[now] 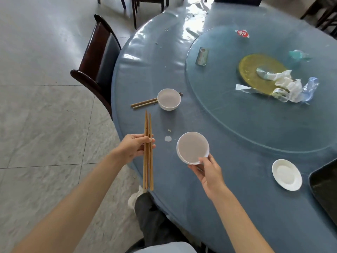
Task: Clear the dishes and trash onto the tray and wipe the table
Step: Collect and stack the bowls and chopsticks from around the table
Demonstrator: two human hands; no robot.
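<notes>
A bundle of wooden chopsticks (pixel 148 150) is clasped in the left hand (pixel 135 148), fingers curled around the middle so that both long ends stick out past the fist; three sticks can be told apart, and a fourth may be hidden behind them. A short stack of white bowls (pixel 193 148) is pinched at its near rim by the right hand (pixel 209 172), thumb on top; two rims seem to show, though the count is uncertain. The risk is judged to lie here: the stack is held by one edge only and tilted, so the top bowl could slide off, and the loosely gripped sticks could slip out endwise over the table's edge onto the floor. Just beyond the left hand one more white bowl (pixel 169 99) is seen on the table (pixel 209 114), with one pair of chopsticks (pixel 144 103) lying partly under it. To the outer side of the right hand one small white saucer (pixel 286 174) is left, and just past it a corner of the dark tray (pixel 326 187) is visible. Far ahead, on the glass turntable (pixel 228 106), scraps of trash are scattered: crumpled tissue (pixel 284 79), clear plastic wrap, a red-and-white wrapper (pixel 242 33) and one small packet (pixel 202 56).
</notes>
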